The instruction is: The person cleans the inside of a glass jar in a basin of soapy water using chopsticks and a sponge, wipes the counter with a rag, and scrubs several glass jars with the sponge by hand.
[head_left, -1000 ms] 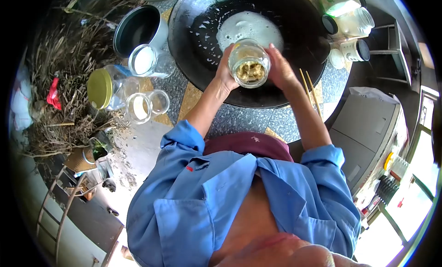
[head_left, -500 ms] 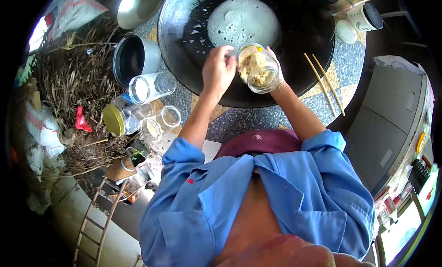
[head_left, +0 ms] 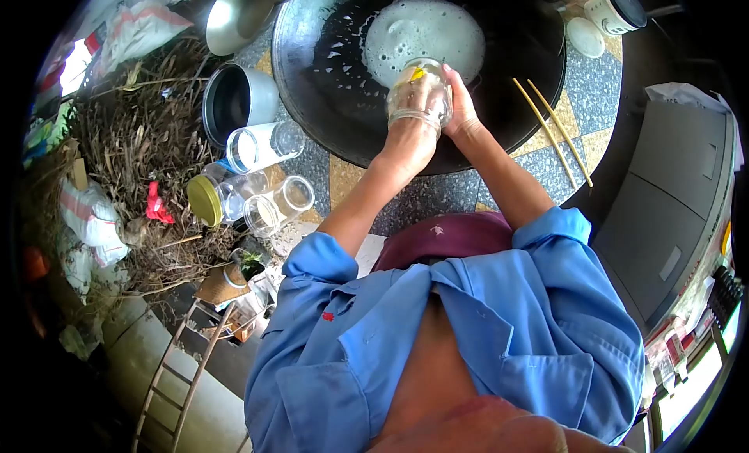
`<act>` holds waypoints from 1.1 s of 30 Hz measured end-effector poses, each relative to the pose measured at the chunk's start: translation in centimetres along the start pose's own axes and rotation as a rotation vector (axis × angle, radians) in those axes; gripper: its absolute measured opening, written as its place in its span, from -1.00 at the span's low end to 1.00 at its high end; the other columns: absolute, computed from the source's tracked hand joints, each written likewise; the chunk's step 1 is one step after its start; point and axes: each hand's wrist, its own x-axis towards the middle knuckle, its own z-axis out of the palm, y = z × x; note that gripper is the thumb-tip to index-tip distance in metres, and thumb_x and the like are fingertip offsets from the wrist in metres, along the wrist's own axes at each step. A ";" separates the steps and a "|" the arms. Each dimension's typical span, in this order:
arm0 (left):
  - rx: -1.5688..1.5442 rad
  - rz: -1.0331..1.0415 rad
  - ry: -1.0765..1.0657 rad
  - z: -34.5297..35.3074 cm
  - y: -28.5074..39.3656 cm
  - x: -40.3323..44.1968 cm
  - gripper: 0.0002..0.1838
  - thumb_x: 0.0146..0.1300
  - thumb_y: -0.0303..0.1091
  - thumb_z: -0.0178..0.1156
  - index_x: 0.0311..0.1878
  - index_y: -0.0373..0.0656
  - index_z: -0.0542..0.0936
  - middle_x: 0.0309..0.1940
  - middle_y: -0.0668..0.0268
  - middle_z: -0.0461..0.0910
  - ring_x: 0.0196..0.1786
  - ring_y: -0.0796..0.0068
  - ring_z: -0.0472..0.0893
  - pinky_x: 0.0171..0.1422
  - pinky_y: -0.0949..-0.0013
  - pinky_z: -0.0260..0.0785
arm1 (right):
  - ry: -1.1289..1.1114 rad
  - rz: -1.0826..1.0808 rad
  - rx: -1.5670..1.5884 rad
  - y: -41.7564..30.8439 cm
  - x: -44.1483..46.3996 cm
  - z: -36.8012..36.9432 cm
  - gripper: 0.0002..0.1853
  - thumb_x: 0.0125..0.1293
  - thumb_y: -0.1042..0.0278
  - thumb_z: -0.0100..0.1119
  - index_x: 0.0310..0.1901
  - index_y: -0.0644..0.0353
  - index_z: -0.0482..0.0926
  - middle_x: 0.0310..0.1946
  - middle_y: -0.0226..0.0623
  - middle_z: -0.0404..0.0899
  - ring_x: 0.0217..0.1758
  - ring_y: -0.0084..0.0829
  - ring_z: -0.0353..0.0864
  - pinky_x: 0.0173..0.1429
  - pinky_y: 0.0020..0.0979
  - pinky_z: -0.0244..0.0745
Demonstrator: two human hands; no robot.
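Observation:
A clear glass jar (head_left: 441,102) is tilted above the near part of a large black wok (head_left: 328,117), with its mouth toward me. My right hand (head_left: 460,102) grips the jar's right side. My left hand (head_left: 417,117) reaches through the mouth; its fingers show blurrily through the glass, pressed together. Whatever they hold is hidden. A yellow patch shows near the jar's far end. Frothy, whitish liquid (head_left: 425,39) pools in the wok beyond the jar.
Chopsticks (head_left: 554,133) lie on the tiled counter (head_left: 460,195) at right. A metal pot (head_left: 261,94), a clear jar (head_left: 289,143), another jar (head_left: 296,195) and a yellow-lidded jar (head_left: 205,201) are at left. A white lid (head_left: 585,37) lies beside a dark-lidded tub (head_left: 612,12).
My left hand has moved from beside the jar to inside its mouth. The jar has shifted slightly left and up. Its pale, crumbly contents are now mostly covered by my fingers.

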 end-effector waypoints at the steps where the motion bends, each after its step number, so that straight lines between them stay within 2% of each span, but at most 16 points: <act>1: -0.237 -0.153 -0.014 0.5 -0.2 0.3 -0.58 0.06 -0.44 0.00 0.06 -0.14 0.34 0.10 -0.02 0.19 0.15 -0.13 0.20 0.17 -0.05 0.09 | 0.000 0.000 -0.025 -0.1 0.0 0.1 -0.45 0.16 0.01 0.03 0.04 0.27 0.32 -0.05 -0.05 0.43 0.01 -0.13 0.41 0.15 -0.08 0.29; 5: 0.089 0.011 -0.039 2.5 -2.6 1.0 -0.60 0.05 -0.33 0.06 0.01 -0.13 0.36 -0.01 -0.02 0.32 0.04 -0.06 0.33 0.05 0.00 0.20 | 0.026 0.016 -0.134 0.4 -0.4 0.6 -0.46 0.13 0.04 0.08 0.02 0.30 0.31 -0.08 -0.06 0.44 -0.02 -0.17 0.43 0.13 -0.15 0.32; 7: -0.020 -0.459 -0.222 2.3 -1.8 2.1 -0.68 0.04 -0.22 0.07 -0.14 -0.13 0.44 -0.23 0.02 0.47 -0.14 0.03 0.46 -0.08 0.08 0.29 | 0.047 0.000 -0.167 1.1 -0.7 0.8 -0.53 0.16 0.12 0.07 -0.02 0.32 0.34 -0.12 -0.10 0.46 -0.06 -0.24 0.46 0.11 -0.25 0.36; 8: 0.069 -0.400 -0.012 2.5 -1.6 1.9 -0.77 0.11 -0.24 -0.03 -0.22 -0.13 0.47 -0.39 0.08 0.52 -0.31 0.04 0.51 -0.22 0.13 0.33 | 0.045 -0.024 -0.192 1.4 -0.6 0.5 -0.58 0.18 0.15 0.07 -0.04 0.29 0.36 -0.16 -0.12 0.47 -0.08 -0.28 0.47 0.09 -0.26 0.37; 11: -0.374 -0.678 0.029 1.7 -1.9 2.3 -0.78 0.11 -0.26 0.01 -0.21 -0.13 0.49 -0.42 0.18 0.55 -0.33 0.24 0.55 -0.23 0.27 0.36 | 0.046 -0.008 -0.246 1.6 -0.1 -1.1 -0.57 0.19 0.08 0.04 0.00 0.18 0.36 -0.09 -0.19 0.46 -0.03 -0.32 0.44 0.09 -0.29 0.35; 14: -1.829 -1.064 0.202 2.2 -3.9 1.6 -0.70 0.14 -0.21 0.05 -0.17 -0.25 0.49 -0.33 0.25 0.55 -0.31 0.38 0.57 -0.24 0.32 0.48 | -0.048 0.049 -0.158 1.2 -1.7 0.0 -0.52 0.19 0.00 0.03 0.04 0.14 0.34 0.00 -0.23 0.42 0.06 -0.32 0.39 0.15 -0.25 0.29; 16: -1.861 -1.177 0.337 1.9 -2.8 1.8 -0.67 0.14 -0.20 0.07 -0.19 -0.30 0.47 -0.31 0.21 0.54 -0.28 0.37 0.57 -0.22 0.30 0.51 | -0.093 0.019 -0.154 1.2 -1.6 -0.1 -0.47 0.19 -0.06 0.01 0.07 0.13 0.33 0.05 -0.23 0.38 0.13 -0.30 0.33 0.21 -0.19 0.22; 18: -1.984 -1.034 0.379 1.7 -1.9 2.0 -0.61 0.15 -0.19 0.06 -0.08 -0.30 0.38 -0.21 0.17 0.47 -0.24 0.37 0.54 -0.19 0.39 0.49 | -0.080 -0.006 -0.075 1.3 -1.5 0.0 -0.48 0.19 -0.05 0.01 0.05 0.16 0.34 0.00 -0.20 0.42 0.09 -0.26 0.38 0.17 -0.17 0.28; 20: -1.760 -1.029 0.362 1.7 0.2 2.1 -0.58 0.12 -0.15 0.07 -0.05 -0.25 0.37 -0.15 0.18 0.45 -0.15 0.29 0.51 0.00 0.30 0.40 | 0.038 -0.034 0.025 1.5 -0.5 -0.5 -0.50 0.17 -0.03 0.02 -0.02 0.23 0.37 -0.12 -0.12 0.48 -0.06 -0.19 0.47 0.07 -0.15 0.38; 22: -0.977 -0.734 0.124 3.0 -1.3 2.0 -0.61 0.09 -0.14 0.06 -0.08 -0.20 0.41 -0.17 0.17 0.48 -0.14 0.24 0.52 0.02 0.29 0.36 | 0.032 -0.029 0.040 1.2 -0.8 0.4 -0.51 0.15 0.01 0.04 -0.03 0.25 0.37 -0.13 -0.10 0.48 -0.07 -0.19 0.47 0.09 -0.14 0.37; 23: -0.977 -0.739 0.125 3.3 -2.0 2.1 -0.61 0.09 -0.14 0.06 -0.08 -0.20 0.41 -0.17 0.17 0.48 -0.14 0.24 0.52 0.02 0.29 0.36 | 0.034 -0.026 0.040 1.0 -0.9 0.7 -0.51 0.15 0.01 0.04 -0.03 0.25 0.37 -0.13 -0.10 0.48 -0.07 -0.19 0.47 0.09 -0.14 0.37; 25: 0.144 -0.300 -0.230 2.3 -2.8 2.8 -0.65 0.07 -0.16 0.02 -0.12 -0.15 0.46 -0.19 0.15 0.52 -0.12 0.23 0.52 -0.06 0.31 0.37 | 0.066 -0.040 -0.002 0.8 -0.8 1.2 -0.50 0.14 -0.01 0.04 -0.05 0.25 0.40 -0.11 -0.12 0.48 -0.07 -0.19 0.47 0.10 -0.18 0.34; 28: -0.013 -0.189 -0.271 1.5 -3.7 3.9 -0.69 0.07 -0.19 -0.04 -0.14 -0.10 0.49 -0.17 0.16 0.52 -0.09 0.23 0.51 -0.09 0.31 0.37 | 0.102 -0.143 -0.049 1.2 -0.8 1.5 -0.50 0.12 0.01 0.07 -0.05 0.25 0.39 -0.11 -0.12 0.48 -0.07 -0.19 0.47 0.10 -0.18 0.35; 29: 0.176 -0.035 -0.412 1.8 -4.3 4.3 -0.69 0.09 -0.21 -0.05 -0.12 -0.07 0.49 -0.11 0.19 0.51 -0.06 0.23 0.50 -0.04 0.29 0.35 | 0.127 -0.158 -0.047 1.4 -0.6 1.5 -0.51 0.13 0.02 0.07 -0.04 0.25 0.38 -0.10 -0.12 0.47 -0.05 -0.20 0.46 0.11 -0.17 0.33; 32: 0.218 -0.035 -0.432 2.2 -4.9 3.7 -0.66 0.10 -0.21 -0.06 -0.07 -0.06 0.48 -0.06 0.17 0.48 -0.02 0.24 0.48 0.05 0.31 0.30 | 0.264 -0.096 -0.096 1.4 0.1 1.5 -0.52 0.16 0.02 0.04 -0.02 0.24 0.36 -0.10 -0.12 0.47 -0.02 -0.21 0.43 0.13 -0.16 0.30; 33: 0.173 -0.204 -0.480 2.8 -5.2 3.3 -0.62 0.11 -0.17 -0.05 0.00 -0.07 0.44 0.00 0.19 0.45 0.04 0.29 0.44 0.12 0.33 0.25 | 0.283 -0.025 -0.118 1.3 0.2 1.5 -0.50 0.20 -0.03 -0.02 0.02 0.21 0.34 -0.05 -0.16 0.44 0.03 -0.23 0.41 0.15 -0.13 0.28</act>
